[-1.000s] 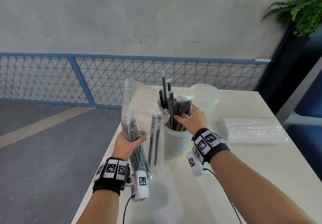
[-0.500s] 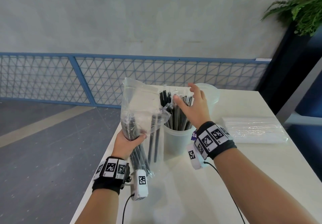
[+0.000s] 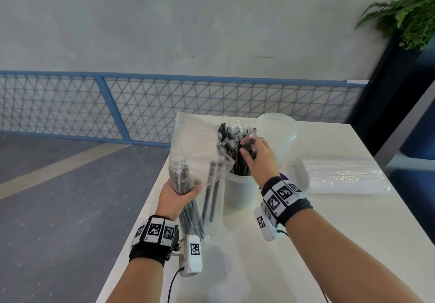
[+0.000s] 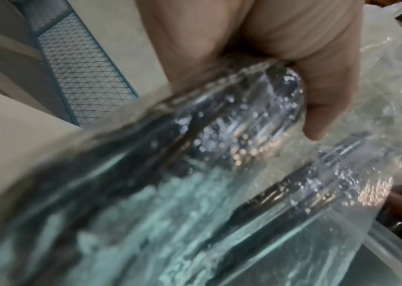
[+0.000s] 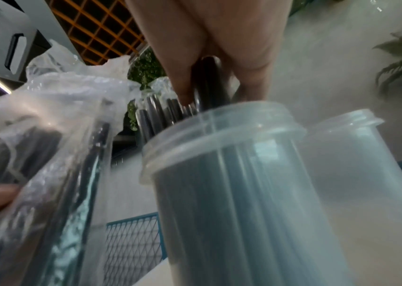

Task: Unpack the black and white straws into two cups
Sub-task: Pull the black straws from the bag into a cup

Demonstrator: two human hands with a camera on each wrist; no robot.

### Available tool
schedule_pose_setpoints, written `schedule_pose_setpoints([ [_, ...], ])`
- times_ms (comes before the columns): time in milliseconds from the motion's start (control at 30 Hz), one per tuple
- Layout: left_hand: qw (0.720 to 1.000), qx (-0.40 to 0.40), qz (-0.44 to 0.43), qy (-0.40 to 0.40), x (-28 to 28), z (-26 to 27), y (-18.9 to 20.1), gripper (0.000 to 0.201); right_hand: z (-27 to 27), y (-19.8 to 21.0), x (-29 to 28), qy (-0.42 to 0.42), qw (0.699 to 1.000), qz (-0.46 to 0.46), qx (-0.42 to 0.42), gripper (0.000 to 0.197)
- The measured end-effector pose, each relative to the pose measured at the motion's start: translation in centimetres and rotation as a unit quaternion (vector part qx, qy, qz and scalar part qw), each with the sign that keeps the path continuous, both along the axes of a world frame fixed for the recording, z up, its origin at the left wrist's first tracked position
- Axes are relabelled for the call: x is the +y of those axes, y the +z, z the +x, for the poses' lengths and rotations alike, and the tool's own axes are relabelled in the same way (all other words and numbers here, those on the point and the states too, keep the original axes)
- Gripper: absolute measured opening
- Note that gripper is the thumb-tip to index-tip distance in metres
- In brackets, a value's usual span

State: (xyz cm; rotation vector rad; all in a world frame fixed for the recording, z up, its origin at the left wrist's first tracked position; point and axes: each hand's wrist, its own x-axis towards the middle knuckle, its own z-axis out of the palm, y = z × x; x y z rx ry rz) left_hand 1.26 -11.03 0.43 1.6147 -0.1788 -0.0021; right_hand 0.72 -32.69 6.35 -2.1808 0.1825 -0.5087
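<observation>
My left hand [image 3: 180,193] grips a clear plastic bag [image 3: 196,152] upright at the table's left edge; several black straws [image 3: 187,210] remain inside it, blurred in the left wrist view [image 4: 219,135]. Beside it stands a translucent cup [image 3: 240,192] holding a bundle of wrapped black straws [image 3: 231,137]. My right hand [image 3: 253,148] is above that cup, fingers and thumb pinching the tops of a few black straws [image 5: 209,81]. A second, empty cup [image 3: 277,130] stands behind it. A sealed pack of white straws [image 3: 341,176] lies flat on the right.
The white table [image 3: 282,255] has its left edge close under my left hand, with grey floor beyond. A blue mesh railing [image 3: 141,104] runs behind the table. A dark planter with a fern [image 3: 404,12] stands at the far right corner.
My right hand let go of the straws and rose open above the cup, then came down and closed on their tops. The left hand with the bag has stayed put.
</observation>
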Motion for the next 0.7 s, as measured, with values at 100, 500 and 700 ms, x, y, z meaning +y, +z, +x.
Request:
schedule_pose_setpoints([
  [100, 1.0, -0.008, -0.009, -0.012, -0.1, -0.2, 0.0, 0.021, -1.0, 1.7, 0.8, -0.059, 0.99, -0.069, -0.104, 0.044],
  [500, 0.997, 0.013, -0.034, -0.064, 0.9, 0.7, -0.7, 0.02, -2.5, 1.7, 5.5, 0.119, 0.977, -0.176, 0.013, 0.051],
  [700, 0.996, 0.041, -0.033, -0.068, 0.6, 0.6, -0.7, 0.022, -2.7, 1.1, 5.1, 0.143, 0.985, -0.089, -0.026, 0.024],
])
